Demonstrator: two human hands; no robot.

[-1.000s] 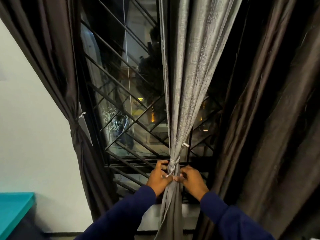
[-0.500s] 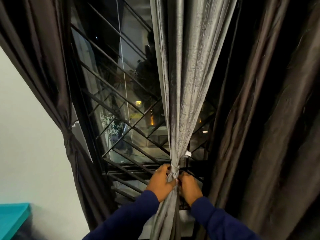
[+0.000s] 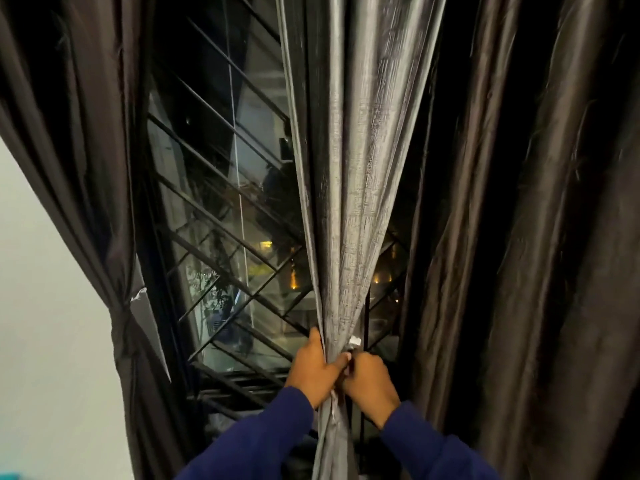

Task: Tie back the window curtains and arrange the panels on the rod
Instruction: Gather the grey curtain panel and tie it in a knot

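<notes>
A grey curtain panel (image 3: 353, 188) hangs down the middle of the window, gathered into a narrow bunch at waist height. My left hand (image 3: 313, 367) grips the bunch from the left, thumb up along the fabric. My right hand (image 3: 370, 381) grips it from the right, fingers curled at the tie-back knot (image 3: 350, 355), which the hands mostly hide; a small white tag (image 3: 355, 340) shows just above. A dark brown panel (image 3: 100, 188) at the left is cinched by its own tie (image 3: 121, 322). A loose dark brown panel (image 3: 540, 258) hangs at the right.
Behind the curtains is a window (image 3: 221, 216) with black diagonal grille bars and night lights outside. A pale wall (image 3: 45, 306) lies at the left. A sliver of a teal surface (image 3: 8, 476) shows at the bottom left corner.
Both hands have closed in tighter around the gathered grey panel at the knot. My view has tilted up and moved closer to the window.
</notes>
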